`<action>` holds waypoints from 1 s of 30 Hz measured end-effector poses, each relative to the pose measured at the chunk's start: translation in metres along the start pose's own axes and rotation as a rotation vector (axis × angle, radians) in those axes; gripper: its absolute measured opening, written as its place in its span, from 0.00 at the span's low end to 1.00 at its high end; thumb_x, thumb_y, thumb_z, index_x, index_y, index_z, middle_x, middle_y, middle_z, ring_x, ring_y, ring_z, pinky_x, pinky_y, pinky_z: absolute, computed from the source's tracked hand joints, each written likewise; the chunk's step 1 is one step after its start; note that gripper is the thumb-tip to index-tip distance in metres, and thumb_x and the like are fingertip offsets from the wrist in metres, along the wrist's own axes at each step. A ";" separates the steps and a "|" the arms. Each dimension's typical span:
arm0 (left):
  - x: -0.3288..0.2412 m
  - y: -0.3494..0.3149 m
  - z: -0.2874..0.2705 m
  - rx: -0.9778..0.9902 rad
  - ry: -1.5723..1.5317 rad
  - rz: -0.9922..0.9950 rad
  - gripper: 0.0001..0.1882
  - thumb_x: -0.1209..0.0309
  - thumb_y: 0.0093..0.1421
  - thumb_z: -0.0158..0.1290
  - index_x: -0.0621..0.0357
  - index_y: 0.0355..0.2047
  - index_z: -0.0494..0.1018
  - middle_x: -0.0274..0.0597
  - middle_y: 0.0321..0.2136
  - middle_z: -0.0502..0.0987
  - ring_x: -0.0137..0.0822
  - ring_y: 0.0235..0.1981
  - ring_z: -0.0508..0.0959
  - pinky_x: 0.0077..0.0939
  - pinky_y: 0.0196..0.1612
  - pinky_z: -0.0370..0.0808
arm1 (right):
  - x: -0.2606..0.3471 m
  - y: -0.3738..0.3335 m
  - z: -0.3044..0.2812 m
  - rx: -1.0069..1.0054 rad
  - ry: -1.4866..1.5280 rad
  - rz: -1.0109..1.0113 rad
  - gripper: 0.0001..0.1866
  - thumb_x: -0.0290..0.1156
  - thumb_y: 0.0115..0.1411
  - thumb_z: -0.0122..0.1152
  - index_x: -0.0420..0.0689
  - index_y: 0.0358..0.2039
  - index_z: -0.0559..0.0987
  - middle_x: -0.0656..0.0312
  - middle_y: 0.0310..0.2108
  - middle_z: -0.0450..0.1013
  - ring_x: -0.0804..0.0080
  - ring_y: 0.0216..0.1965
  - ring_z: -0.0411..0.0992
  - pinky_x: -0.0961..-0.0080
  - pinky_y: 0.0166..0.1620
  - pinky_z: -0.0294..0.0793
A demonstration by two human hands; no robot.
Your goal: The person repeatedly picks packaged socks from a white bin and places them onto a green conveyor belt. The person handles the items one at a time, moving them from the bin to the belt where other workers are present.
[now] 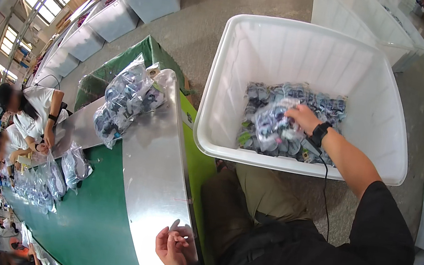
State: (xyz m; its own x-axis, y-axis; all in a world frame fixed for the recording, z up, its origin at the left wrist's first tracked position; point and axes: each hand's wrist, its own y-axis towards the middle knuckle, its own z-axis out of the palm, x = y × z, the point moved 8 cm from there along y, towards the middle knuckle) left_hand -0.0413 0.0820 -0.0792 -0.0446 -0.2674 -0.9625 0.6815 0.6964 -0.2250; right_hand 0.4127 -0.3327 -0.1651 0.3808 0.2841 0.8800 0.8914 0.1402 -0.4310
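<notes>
White bin (pixel 312 49), right of centre: a layer of packs (pixel 331 105) covered its bottom, and on them sat a clear bag (pixel 271 129), its right side grasped by the fingers of the right hand (pixel 304 118). A larger bag (pixel 125 95) slumped across the metal edge (pixel 151 189), left of centre. At lower centre the left hand (pixel 174 252), fingers released and loosely bent, was over that edge. Grey floor (pixel 206 24) ran from the bin to filled tubs (pixel 159 3), upper left.
</notes>
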 end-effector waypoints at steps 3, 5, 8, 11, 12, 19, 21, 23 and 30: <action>0.001 -0.002 0.001 -0.015 0.026 -0.001 0.14 0.75 0.73 0.53 0.65 0.56 0.71 0.43 0.38 0.79 0.29 0.31 0.80 0.21 0.30 0.80 | -0.032 0.008 0.001 0.108 0.030 0.076 0.14 0.41 0.58 0.69 0.42 0.29 0.82 0.66 0.23 0.72 0.78 0.22 0.70 0.74 0.19 0.64; -0.001 -0.001 0.003 -0.024 0.040 0.012 0.14 0.75 0.73 0.53 0.66 0.55 0.71 0.43 0.37 0.79 0.29 0.31 0.80 0.20 0.29 0.80 | -0.045 0.019 -0.009 0.092 0.011 0.150 0.13 0.41 0.59 0.69 0.46 0.24 0.81 0.70 0.20 0.70 0.81 0.19 0.66 0.75 0.19 0.60; -0.002 0.000 0.005 -0.033 0.065 0.007 0.14 0.75 0.72 0.53 0.67 0.55 0.71 0.43 0.36 0.78 0.29 0.30 0.80 0.20 0.29 0.80 | -0.033 0.050 -0.029 0.057 0.089 0.114 0.12 0.41 0.60 0.69 0.47 0.27 0.82 0.70 0.21 0.71 0.81 0.18 0.66 0.75 0.19 0.62; -0.007 -0.001 0.011 -0.034 0.064 0.004 0.14 0.75 0.72 0.53 0.67 0.56 0.70 0.44 0.37 0.79 0.29 0.29 0.79 0.20 0.28 0.79 | -0.003 0.094 -0.062 -0.108 0.210 0.045 0.18 0.49 0.59 0.69 0.45 0.28 0.83 0.64 0.16 0.68 0.75 0.13 0.65 0.74 0.15 0.59; -0.009 -0.001 0.014 -0.039 0.073 0.005 0.15 0.75 0.73 0.53 0.67 0.56 0.69 0.44 0.37 0.79 0.28 0.29 0.79 0.20 0.27 0.78 | 0.012 0.105 -0.077 -0.101 0.128 -0.033 0.24 0.50 0.59 0.69 0.38 0.40 0.82 0.60 0.22 0.73 0.71 0.16 0.70 0.72 0.17 0.67; -0.010 -0.009 0.028 -0.017 -0.097 -0.143 0.17 0.79 0.71 0.55 0.63 0.59 0.72 0.50 0.41 0.83 0.28 0.29 0.81 0.18 0.32 0.80 | -0.012 0.119 -0.086 -0.240 -0.279 0.055 0.34 0.48 0.61 0.67 0.31 0.55 0.74 0.54 0.37 0.79 0.69 0.30 0.81 0.69 0.25 0.81; -0.010 -0.008 0.022 -0.024 -0.054 -0.087 0.16 0.77 0.71 0.54 0.65 0.58 0.72 0.48 0.39 0.82 0.28 0.29 0.80 0.18 0.30 0.79 | -0.036 0.100 -0.060 -0.078 -0.214 0.106 0.26 0.46 0.64 0.66 0.35 0.51 0.78 0.56 0.38 0.79 0.71 0.32 0.81 0.71 0.28 0.81; -0.012 0.000 0.015 -0.009 0.031 0.030 0.15 0.75 0.72 0.53 0.67 0.57 0.70 0.45 0.38 0.80 0.30 0.29 0.79 0.22 0.28 0.79 | -0.055 0.073 -0.037 0.060 -0.149 0.155 0.21 0.44 0.67 0.65 0.38 0.48 0.80 0.60 0.39 0.80 0.72 0.33 0.80 0.72 0.31 0.82; 0.001 0.007 0.008 0.171 0.100 -0.126 0.19 0.73 0.71 0.54 0.70 0.59 0.72 0.48 0.42 0.81 0.29 0.29 0.79 0.22 0.34 0.80 | -0.048 -0.031 0.032 0.385 -0.056 0.075 0.19 0.43 0.72 0.59 0.42 0.52 0.80 0.60 0.41 0.81 0.75 0.37 0.80 0.75 0.38 0.82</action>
State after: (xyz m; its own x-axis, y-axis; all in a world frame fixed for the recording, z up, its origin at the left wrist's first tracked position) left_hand -0.0311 0.0814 -0.0802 -0.2036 -0.2720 -0.9405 0.7791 0.5367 -0.3239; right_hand 0.3589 -0.3202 -0.2002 0.4179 0.3565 0.8356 0.7001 0.4597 -0.5463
